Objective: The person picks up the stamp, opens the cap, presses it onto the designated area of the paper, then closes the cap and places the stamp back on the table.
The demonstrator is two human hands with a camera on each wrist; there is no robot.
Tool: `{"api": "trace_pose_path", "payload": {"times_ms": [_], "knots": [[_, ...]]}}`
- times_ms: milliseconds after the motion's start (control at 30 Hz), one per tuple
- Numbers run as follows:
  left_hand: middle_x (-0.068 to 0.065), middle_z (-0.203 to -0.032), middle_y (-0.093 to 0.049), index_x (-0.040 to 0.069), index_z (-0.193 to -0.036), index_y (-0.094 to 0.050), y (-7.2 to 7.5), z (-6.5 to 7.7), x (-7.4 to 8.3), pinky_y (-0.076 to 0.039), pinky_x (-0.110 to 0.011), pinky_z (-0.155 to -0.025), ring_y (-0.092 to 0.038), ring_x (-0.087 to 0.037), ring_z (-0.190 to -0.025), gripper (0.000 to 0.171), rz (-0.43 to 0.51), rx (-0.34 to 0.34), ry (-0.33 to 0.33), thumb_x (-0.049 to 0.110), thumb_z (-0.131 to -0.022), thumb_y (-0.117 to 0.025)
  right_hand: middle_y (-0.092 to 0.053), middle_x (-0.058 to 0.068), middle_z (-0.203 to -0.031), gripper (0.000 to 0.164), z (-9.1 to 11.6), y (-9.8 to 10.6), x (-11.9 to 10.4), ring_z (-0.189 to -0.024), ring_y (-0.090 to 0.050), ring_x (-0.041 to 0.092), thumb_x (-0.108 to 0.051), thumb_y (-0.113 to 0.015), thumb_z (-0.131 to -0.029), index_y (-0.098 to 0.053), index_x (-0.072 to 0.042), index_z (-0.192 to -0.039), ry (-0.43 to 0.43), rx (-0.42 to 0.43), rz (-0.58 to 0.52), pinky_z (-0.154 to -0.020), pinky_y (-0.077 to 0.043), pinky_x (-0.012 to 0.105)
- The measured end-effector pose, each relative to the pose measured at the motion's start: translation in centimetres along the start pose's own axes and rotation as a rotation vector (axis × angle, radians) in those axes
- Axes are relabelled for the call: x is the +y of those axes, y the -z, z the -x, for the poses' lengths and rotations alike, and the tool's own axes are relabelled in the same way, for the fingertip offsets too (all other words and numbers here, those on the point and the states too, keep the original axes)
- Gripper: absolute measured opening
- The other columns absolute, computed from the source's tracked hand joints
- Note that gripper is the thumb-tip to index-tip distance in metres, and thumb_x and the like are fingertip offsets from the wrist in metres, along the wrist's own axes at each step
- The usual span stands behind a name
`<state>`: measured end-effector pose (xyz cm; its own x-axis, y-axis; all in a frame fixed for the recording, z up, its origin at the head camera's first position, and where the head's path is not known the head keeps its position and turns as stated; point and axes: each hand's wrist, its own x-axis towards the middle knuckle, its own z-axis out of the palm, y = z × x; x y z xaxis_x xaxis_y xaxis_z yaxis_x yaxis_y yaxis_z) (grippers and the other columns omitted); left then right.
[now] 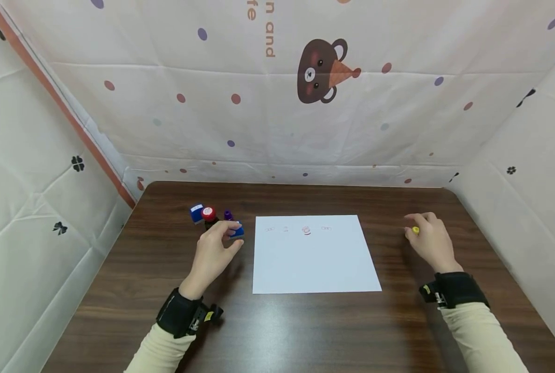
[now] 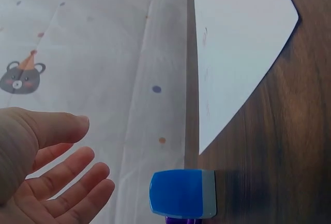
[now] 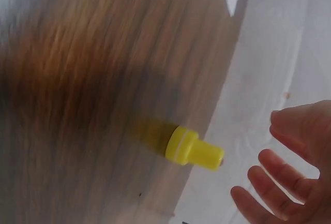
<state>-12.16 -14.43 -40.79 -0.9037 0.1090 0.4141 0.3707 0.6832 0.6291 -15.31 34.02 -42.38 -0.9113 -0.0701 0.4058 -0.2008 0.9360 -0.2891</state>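
My left hand (image 1: 212,254) hovers beside a small group of stamps at the left of the paper, its fingers loosely bent around nothing. Closest to it is a blue stamp (image 2: 178,194), apart from the fingertips in the left wrist view, with a purple stamp (image 1: 228,214) behind it. A red-topped stamp (image 1: 208,213) and another blue stamp (image 1: 196,213) stand farther left. On the right, a yellow stamp (image 3: 194,149) stands upright on the table. My right hand (image 1: 432,242) is close by, fingers spread and apart from it in the right wrist view.
A white sheet of paper (image 1: 314,264) lies mid-table, with several faint red marks (image 1: 306,230) along its upper part. The brown wooden table (image 1: 277,331) meets patterned white cloth walls (image 1: 268,119) at the back and sides.
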Motion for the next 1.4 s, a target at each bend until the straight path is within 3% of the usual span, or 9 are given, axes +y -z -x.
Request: {"api": "trace_pose_path", "payload": {"times_ms": [300,500,867,1033,1200,1400], "knots": [[-0.008,-0.101,-0.064,0.010,-0.106,-0.062,-0.2,0.7,0.9,-0.055,-0.035,-0.073,-0.063,-0.021,-0.088,0.034,0.017,-0.041,-0.028,0.007,-0.074,-0.075,-0.047,0.035,-0.103,0.032,-0.5,-0.2,1.1,-0.085,-0.049,0.051,-0.006,-0.065,-0.079,-0.057,0.004,-0.109,-0.058,-0.170,0.120,-0.060,-0.044,0.061],[-0.006,-0.099,-0.064,0.010,-0.106,-0.062,-0.4,1.0,1.4,-0.055,-0.033,-0.072,-0.063,-0.022,-0.088,0.033,0.031,-0.065,-0.048,0.007,-0.075,-0.075,-0.047,0.036,-0.102,0.029,-0.6,-0.2,1.6,-0.078,-0.052,0.048,-0.005,-0.063,-0.081,-0.057,0.005,-0.107,-0.057,-0.232,0.135,-0.058,-0.046,0.058],[-0.009,-0.099,-0.065,0.008,-0.104,-0.063,-1.5,1.2,1.8,-0.056,-0.031,-0.073,-0.064,-0.022,-0.088,0.030,0.079,-0.079,-0.081,0.005,-0.076,-0.073,-0.051,0.035,-0.095,0.024,-0.7,-1.0,2.5,-0.069,-0.055,0.044,0.001,-0.060,-0.078,-0.058,0.009,-0.101,-0.023,-0.234,0.119,-0.060,-0.047,0.057],[-0.006,-0.099,-0.065,0.010,-0.104,-0.063,-1.8,1.3,2.1,-0.056,-0.029,-0.072,-0.064,-0.022,-0.086,0.031,0.083,-0.083,-0.089,0.006,-0.076,-0.074,-0.053,0.030,-0.085,0.018,-0.6,-1.4,2.9,-0.068,-0.055,0.042,0.005,-0.060,-0.076,-0.059,0.009,-0.094,0.011,-0.181,0.101,-0.059,-0.047,0.057],[-0.004,-0.099,-0.065,0.009,-0.104,-0.063,-2.2,1.2,2.6,-0.056,-0.028,-0.073,-0.064,-0.019,-0.087,0.031,0.080,-0.099,-0.076,0.007,-0.075,-0.075,-0.056,0.028,-0.083,0.015,-0.6,-1.7,1.9,-0.068,-0.056,0.040,0.007,-0.060,-0.075,-0.061,0.009,-0.090,0.030,-0.129,0.034,-0.058,-0.046,0.056],[-0.006,-0.099,-0.065,0.008,-0.104,-0.064,-2.8,1.0,3.0,-0.056,-0.032,-0.073,-0.063,-0.017,-0.085,0.029,0.100,-0.119,-0.081,0.009,-0.077,-0.074,-0.055,0.027,-0.092,0.017,-0.9,-2.4,0.0,-0.078,-0.056,0.041,0.005,-0.060,-0.079,-0.061,0.006,-0.095,-0.017,-0.154,-0.054,-0.064,-0.047,0.058]]}}
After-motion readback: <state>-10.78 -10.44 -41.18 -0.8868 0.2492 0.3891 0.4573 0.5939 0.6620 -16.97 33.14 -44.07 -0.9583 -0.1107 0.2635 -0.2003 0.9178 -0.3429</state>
